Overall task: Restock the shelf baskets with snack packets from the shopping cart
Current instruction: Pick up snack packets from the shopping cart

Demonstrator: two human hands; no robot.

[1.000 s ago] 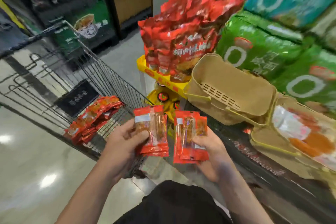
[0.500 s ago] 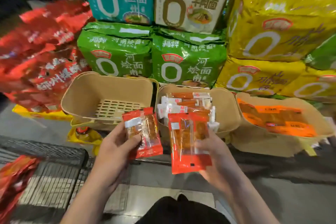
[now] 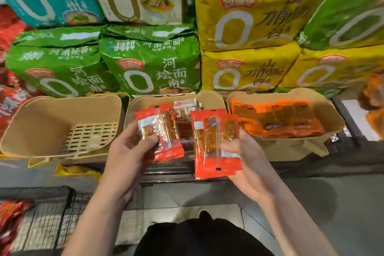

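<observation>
Head view: both hands each gripping glossy red, clear-windowed snack packets.

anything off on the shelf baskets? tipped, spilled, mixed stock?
Left basket stands out: it tilts forward and holds no packets, its slatted bottom showing. Middle basket and right basket hold packets. Left hand and right hand each grip red packets. No spill visible.

A dark metal shelf ledge carries three tan plastic baskets side by side. The left basket shows only its slatted bottom. The middle basket holds red-and-white snack packets, and the right basket holds flat orange packets. Behind them stand stacked big noodle bags: green, yellow.
</observation>
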